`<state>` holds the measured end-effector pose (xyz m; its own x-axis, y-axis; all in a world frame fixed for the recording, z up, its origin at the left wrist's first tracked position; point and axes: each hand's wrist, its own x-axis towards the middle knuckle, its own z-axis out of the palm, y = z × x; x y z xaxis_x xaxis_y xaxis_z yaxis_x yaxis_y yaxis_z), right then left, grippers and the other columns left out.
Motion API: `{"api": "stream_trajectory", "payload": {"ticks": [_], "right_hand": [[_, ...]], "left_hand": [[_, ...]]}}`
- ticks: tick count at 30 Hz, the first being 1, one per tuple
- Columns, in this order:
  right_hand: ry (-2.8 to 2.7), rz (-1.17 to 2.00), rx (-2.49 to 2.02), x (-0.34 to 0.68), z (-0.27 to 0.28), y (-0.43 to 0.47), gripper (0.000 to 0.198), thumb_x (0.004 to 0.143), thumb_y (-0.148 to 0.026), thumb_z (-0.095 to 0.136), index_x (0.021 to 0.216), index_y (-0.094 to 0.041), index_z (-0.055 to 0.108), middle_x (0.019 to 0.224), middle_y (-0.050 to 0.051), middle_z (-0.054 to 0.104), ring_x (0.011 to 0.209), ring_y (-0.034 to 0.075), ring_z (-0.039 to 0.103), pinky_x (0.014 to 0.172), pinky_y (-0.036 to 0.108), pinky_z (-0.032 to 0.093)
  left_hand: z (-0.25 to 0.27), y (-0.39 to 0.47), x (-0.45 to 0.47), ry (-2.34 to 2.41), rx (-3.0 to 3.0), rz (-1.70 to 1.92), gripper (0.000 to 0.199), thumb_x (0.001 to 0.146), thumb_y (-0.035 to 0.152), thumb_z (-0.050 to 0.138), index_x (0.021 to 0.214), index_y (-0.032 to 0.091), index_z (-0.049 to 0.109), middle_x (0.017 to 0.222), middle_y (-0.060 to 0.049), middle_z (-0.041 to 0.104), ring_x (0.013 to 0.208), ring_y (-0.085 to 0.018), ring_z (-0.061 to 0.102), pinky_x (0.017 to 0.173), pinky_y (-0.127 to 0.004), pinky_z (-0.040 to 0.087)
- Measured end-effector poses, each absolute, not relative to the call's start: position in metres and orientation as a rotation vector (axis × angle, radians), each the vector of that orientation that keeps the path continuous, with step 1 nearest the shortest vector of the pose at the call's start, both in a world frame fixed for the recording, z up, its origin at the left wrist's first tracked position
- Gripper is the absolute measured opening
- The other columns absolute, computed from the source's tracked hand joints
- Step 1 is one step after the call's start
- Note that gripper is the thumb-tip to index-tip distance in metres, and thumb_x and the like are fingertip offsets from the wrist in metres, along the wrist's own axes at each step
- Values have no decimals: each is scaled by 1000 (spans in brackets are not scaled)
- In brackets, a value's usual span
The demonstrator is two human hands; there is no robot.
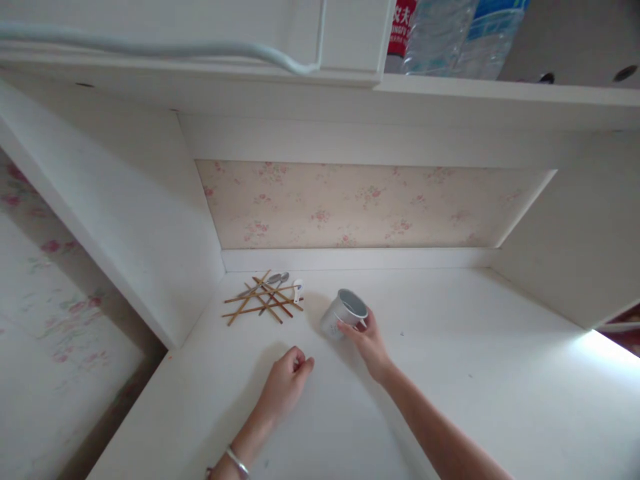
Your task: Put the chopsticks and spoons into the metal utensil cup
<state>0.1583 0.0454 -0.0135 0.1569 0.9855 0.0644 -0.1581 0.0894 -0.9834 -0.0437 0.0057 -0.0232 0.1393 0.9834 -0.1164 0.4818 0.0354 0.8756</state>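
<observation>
My right hand [371, 340] grips a grey metal mug [333, 320] at its handle side, thumb along the wall. The mug leans to the right, its mouth turned up and toward me; its inside looks grey, and whether anything lies in it I cannot tell. Curled into a loose fist, my left hand [289, 379] rests near the white tabletop with nothing visible in it. Beyond it lies a loose crisscross pile of several wooden chopsticks [257, 310]. Among them are metal spoons [284, 277] and a white spoon [298, 291] with a blue mark.
White side panels [135, 213] enclose the white desk [450, 387], with flowered wallpaper [370, 207] at the back. Overhead hangs a shelf [475, 103] bearing plastic bottles [440, 40]. A pale cable [200, 48] runs along the upper cabinet.
</observation>
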Motion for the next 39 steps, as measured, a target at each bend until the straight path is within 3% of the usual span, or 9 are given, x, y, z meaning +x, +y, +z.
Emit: {"api": "stream_trajectory", "payload": {"ticks": [7,18,24,26,32,36,39], "right_hand": [[-1271,608,-1375,120,0,153,68,63,-41,74,123,-20,48,118,9,63,100,21,61,86,34,48],[-1299,535,-1520,108,-14,211,69,58,-36,75,120,-17,51,117,11,61,108,25,57,92,37,42],[-1249,591,-1574,114,-17,197,101,49,-39,81,135,-9,37,136,21,44,128,33,40,103,41,34],[-1212,610,-1587,118,-18,180,103,50,-42,80,137,-9,35,139,22,40,129,33,39,103,41,35],[-1187,838,-1484,129,-16,90,65,70,-42,68,126,-21,43,113,9,59,93,21,61,74,31,50],[-1288,1303,-1195,131,-8,20,31,80,-42,61,100,-19,58,72,0,61,60,13,57,59,26,46],[-1355,1400,-1196,128,-10,-15,25,84,-41,56,84,-16,61,61,-1,58,52,10,51,53,23,40]], "left_hand": [[-26,5,-45,1420,1573,748,30,80,46,49,63,23,42,54,6,40,53,-13,41,52,-26,28],[-28,10,-46,1442,1589,721,29,80,44,51,62,22,44,55,4,42,54,-13,41,53,-27,29],[-28,10,-46,1409,1578,747,29,81,43,51,63,22,43,55,5,40,54,-12,40,52,-25,28],[-27,8,-46,1399,1583,759,28,82,43,49,64,21,44,55,6,40,54,-12,40,52,-24,27],[-24,7,-47,1365,1612,766,30,83,45,46,66,20,43,56,7,38,55,-11,39,53,-23,27],[-23,6,-46,1362,1615,751,31,84,45,46,66,20,42,56,7,36,55,-11,38,53,-23,26],[-22,5,-46,1357,1639,745,32,84,47,46,67,20,42,57,7,37,57,-12,38,54,-23,26]]}}
